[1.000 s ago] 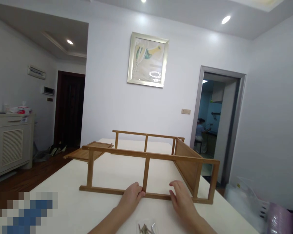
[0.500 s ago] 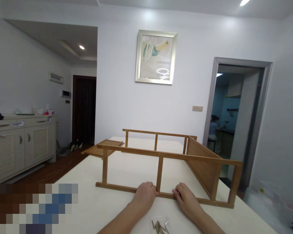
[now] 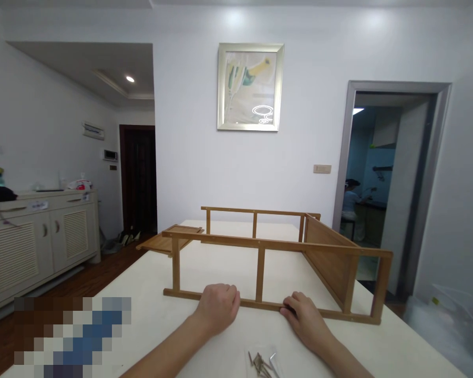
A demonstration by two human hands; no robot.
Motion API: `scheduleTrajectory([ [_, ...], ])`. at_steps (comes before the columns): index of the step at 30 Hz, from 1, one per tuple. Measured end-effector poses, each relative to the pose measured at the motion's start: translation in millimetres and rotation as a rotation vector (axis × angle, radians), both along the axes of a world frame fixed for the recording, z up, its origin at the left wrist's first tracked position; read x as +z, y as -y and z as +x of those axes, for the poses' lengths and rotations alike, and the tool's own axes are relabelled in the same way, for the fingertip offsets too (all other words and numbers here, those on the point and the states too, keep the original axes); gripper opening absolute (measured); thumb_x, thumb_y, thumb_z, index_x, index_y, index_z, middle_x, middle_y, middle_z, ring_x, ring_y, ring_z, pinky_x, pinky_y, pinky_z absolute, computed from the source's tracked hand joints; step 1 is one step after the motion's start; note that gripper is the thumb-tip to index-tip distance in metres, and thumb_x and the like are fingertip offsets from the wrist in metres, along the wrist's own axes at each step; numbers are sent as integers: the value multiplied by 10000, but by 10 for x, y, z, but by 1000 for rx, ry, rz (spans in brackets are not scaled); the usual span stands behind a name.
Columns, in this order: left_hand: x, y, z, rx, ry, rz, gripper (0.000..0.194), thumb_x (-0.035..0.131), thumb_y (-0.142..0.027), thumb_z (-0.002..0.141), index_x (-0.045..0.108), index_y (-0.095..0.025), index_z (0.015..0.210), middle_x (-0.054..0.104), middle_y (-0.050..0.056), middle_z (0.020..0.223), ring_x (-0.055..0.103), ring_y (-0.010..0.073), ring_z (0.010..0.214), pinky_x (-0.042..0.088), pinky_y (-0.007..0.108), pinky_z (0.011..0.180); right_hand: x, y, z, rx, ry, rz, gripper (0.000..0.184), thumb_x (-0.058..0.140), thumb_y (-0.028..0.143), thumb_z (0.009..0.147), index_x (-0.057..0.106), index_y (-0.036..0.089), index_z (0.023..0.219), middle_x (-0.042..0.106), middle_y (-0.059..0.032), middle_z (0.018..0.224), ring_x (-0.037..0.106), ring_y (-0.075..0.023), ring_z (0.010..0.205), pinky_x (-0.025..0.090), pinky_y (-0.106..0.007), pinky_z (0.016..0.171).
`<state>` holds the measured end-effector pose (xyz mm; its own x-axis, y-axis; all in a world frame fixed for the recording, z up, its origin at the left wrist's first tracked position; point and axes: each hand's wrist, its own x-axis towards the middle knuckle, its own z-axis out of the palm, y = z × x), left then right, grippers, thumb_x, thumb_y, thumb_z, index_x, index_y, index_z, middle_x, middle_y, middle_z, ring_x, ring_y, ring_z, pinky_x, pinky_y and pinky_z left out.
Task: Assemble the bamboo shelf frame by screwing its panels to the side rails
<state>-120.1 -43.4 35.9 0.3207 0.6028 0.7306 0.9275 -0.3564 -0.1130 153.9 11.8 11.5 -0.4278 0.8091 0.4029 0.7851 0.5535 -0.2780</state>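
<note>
Grasping right hand (image 3: 304,317): my thumb and fingers pinch the lower rail (image 3: 254,303), just right of the middle post (image 3: 260,275); a tug from this side alone could drag the near side askew.
Left hand (image 3: 218,308): curled at the same rail, left of the post; whether it clasps the wood or merely rests there, I cannot tell. If it is slack, that end could swing.
Wooden frame (image 3: 216,239): standing on the counter (image 3: 205,349) in front of me, with an upright panel (image 3: 337,270) joining its two long sides at the right. I see no such link at the left, so an uneven push could rack the right-hand joints.
Screws (image 3: 261,364) and bent metal key (image 3: 274,363): in or on a clear bag between my forearms; a sweeping sleeve or wrist could scatter them.
Loose panel (image 3: 155,243): flat beyond the frame's left end, seemingly jutting past the counter's edge; a bump from a shifting frame could tip it off.
</note>
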Motion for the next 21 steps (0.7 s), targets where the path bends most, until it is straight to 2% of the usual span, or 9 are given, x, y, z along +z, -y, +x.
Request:
scheduleTrajectory([
  [3, 59, 172, -367, -81, 13, 77, 298, 441, -150, 860, 466, -190, 566, 501, -12, 506, 437, 111, 472, 277, 277, 509, 21, 26, -5, -15, -1, 6, 207, 471, 309, 877, 636, 194, 825, 600, -76, 883, 547, -225, 859, 379, -341, 794],
  [5, 65, 270, -667, -78, 90, 106, 328, 438, -167, 864, 434, -191, 537, 455, -22, 491, 405, 104, 472, 284, 271, 521, 37, 40, -10, -17, 1, 12, 202, 476, 303, 869, 637, 191, 818, 603, -80, 876, 548, -225, 850, 382, -342, 791],
  [7, 53, 318, -978, 32, 276, 122, 365, 427, -218, 879, 392, -196, 516, 409, -35, 477, 380, 98, 465, 297, 259, 527, 41, 42, -13, -12, 1, 21, 204, 476, 304, 867, 639, 190, 817, 605, -81, 867, 549, -224, 842, 387, -343, 787],
  [9, 40, 289, -1274, 205, 511, 115, 373, 390, -297, 901, 380, -204, 541, 388, -46, 472, 383, 102, 468, 318, 238, 527, 28, 31, -13, -7, 0, 32, 208, 474, 305, 869, 640, 190, 823, 605, -81, 863, 553, -224, 836, 396, -346, 784],
  [11, 37, 174, -1532, 444, 728, 106, 356, 302, -333, 927, 427, -208, 619, 453, -35, 523, 456, 124, 540, 357, 225, 562, 3, 13, -9, -2, -1, 47, 208, 473, 305, 875, 639, 189, 829, 602, -81, 862, 558, -224, 829, 407, -352, 779],
  [13, 39, -15, -1732, 661, 799, -66, 339, 241, -304, 925, 516, -204, 753, 606, 10, 702, 560, 161, 701, 395, 235, 624, -22, 1, -1, 7, -7, 82, 197, 478, 301, 877, 636, 189, 836, 600, -81, 859, 563, -223, 821, 419, -357, 770],
  [14, 38, -128, -1806, 680, 796, -128, 320, 267, -304, 911, 544, -202, 788, 641, 32, 761, 581, 183, 739, 401, 249, 628, -28, 1, 3, 17, -17, 112, 188, 483, 296, 878, 635, 191, 848, 599, -81, 861, 565, -222, 821, 425, -358, 765],
  [17, 4, -479, -1928, 657, 757, -282, 291, 371, -334, 868, 568, -207, 695, 662, 55, 718, 607, 218, 704, 400, 272, 601, 4, 42, -5, 89, -53, 235, 162, 478, 271, 894, 623, 201, 884, 600, -83, 873, 567, -214, 822, 438, -350, 744],
  [21, -92, -847, -1974, 630, 719, -423, 247, 443, -294, 826, 577, -199, 642, 678, 84, 715, 629, 238, 693, 410, 283, 598, 184, 189, -206, 307, -41, 351, 146, 440, 195, 925, 585, 208, 911, 598, -61, 794, 561, -180, 748, 428, -301, 689],
])
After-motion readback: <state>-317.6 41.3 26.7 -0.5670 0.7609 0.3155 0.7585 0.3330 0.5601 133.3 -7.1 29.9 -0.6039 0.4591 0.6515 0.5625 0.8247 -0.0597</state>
